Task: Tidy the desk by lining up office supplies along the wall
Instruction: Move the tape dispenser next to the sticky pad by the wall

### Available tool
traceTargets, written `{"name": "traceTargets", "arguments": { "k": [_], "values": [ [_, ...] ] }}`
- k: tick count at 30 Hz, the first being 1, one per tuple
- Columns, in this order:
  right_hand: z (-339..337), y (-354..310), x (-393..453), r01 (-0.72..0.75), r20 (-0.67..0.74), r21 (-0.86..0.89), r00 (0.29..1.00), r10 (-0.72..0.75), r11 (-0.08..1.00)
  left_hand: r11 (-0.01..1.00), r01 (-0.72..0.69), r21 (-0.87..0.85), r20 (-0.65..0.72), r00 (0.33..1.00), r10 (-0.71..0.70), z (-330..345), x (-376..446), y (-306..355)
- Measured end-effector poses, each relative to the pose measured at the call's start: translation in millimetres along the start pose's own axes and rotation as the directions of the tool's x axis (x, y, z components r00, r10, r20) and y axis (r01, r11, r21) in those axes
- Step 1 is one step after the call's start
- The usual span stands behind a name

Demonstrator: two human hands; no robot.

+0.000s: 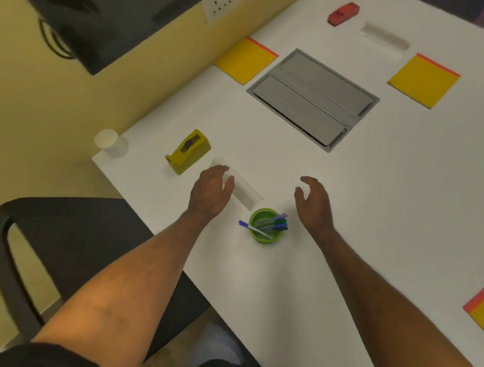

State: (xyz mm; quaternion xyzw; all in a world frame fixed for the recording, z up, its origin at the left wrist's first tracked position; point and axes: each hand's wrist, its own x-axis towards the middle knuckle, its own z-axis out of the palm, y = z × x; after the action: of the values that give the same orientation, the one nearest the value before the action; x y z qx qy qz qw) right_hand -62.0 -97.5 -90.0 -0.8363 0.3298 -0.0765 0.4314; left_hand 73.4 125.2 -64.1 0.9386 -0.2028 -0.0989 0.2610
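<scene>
1. Both forearms are bare from elbow to wrist.
2. The left hand (pixel 211 191) and right hand (pixel 314 202) carry no rings, watch or gloves.
3. Dark, black-looking fabric shows at the frame's bottom edge.

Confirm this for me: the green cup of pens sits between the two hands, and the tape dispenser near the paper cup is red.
One detail is wrong. The head view shows the tape dispenser near the paper cup is yellow, not red; the red item is a separate object at the far end of the desk. The green cup of pens does sit between the left hand and the right hand.
</scene>
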Motion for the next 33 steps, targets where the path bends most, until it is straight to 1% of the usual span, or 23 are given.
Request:
{"name": "traceTargets", "arguments": {
  "k": [2, 5, 9, 11, 13, 15, 17, 23, 25, 28, 30, 33],
  "values": [
    [10.7, -19.0, 10.1, 0.031, 0.014, 0.015, 0.999, -0.032, 0.999, 0.999, 0.052, -0.014, -0.032, 0.998, -0.052, -10.2, -4.4, -17.0],
    [34.6, -48.4, 28.2, 0.064, 0.055, 0.039, 0.996, -0.067, 0.997, 0.982, 0.168, -0.088, -0.079, 0.981, -0.175, -21.9, -1.4, -43.0],
    [75.7, -83.3, 58.9, 0.081, 0.129, 0.066, 0.988, -0.089, 0.995, 0.918, 0.326, -0.225, -0.116, 0.927, -0.357, -28.1, 21.3, -79.6],
    [97.6, -98.7, 75.0, 0.094, 0.172, 0.067, 0.980, -0.104, 0.993, 0.866, 0.397, -0.305, -0.122, 0.885, -0.448, -28.0, 37.2, -96.7],
    [118.8, -113.4, 90.0, 0.094, 0.207, 0.073, 0.972, -0.108, 0.993, 0.796, 0.465, -0.388, -0.122, 0.830, -0.544, -26.2, 54.1, -110.2],
    [139.1, -126.7, 105.1, 0.105, 0.229, 0.083, 0.966, -0.121, 0.991, 0.702, 0.532, -0.474, -0.101, 0.759, -0.643, -23.2, 71.5, -120.3],
    [158.7, -138.1, 119.3, 0.124, 0.248, 0.090, 0.958, -0.143, 0.988, 0.612, 0.574, -0.545, -0.062, 0.700, -0.712, -18.5, 87.3, -128.4],
    [206.1, -158.7, 153.3, 0.094, 0.328, 0.090, 0.937, -0.118, 0.992, 0.473, 0.592, -0.653, -0.011, 0.617, -0.787, -2.1, 118.7, -142.1],
    [217.9, -160.6, 161.2, 0.075, 0.362, 0.077, 0.927, -0.098, 0.994, 0.401, 0.599, -0.693, 0.017, 0.569, -0.822, 4.0, 123.1, -144.9],
    [231.4, -159.4, 169.1, 0.006, 0.436, 0.028, 0.900, -0.017, 1.000, 0.312, 0.601, -0.736, 0.041, 0.499, -0.866, 12.4, 125.6, -147.3],
    [237.9, -159.9, 172.7, -0.040, 0.481, 0.006, 0.876, 0.032, 0.999, 0.267, 0.587, -0.764, 0.043, 0.460, -0.887, 16.2, 128.8, -147.7],
    [240.4, -160.2, 173.4, -0.036, 0.505, 0.001, 0.862, 0.030, 0.999, 0.242, 0.572, -0.784, 0.021, 0.414, -0.910, 16.7, 131.9, -146.3]
  ]
}}
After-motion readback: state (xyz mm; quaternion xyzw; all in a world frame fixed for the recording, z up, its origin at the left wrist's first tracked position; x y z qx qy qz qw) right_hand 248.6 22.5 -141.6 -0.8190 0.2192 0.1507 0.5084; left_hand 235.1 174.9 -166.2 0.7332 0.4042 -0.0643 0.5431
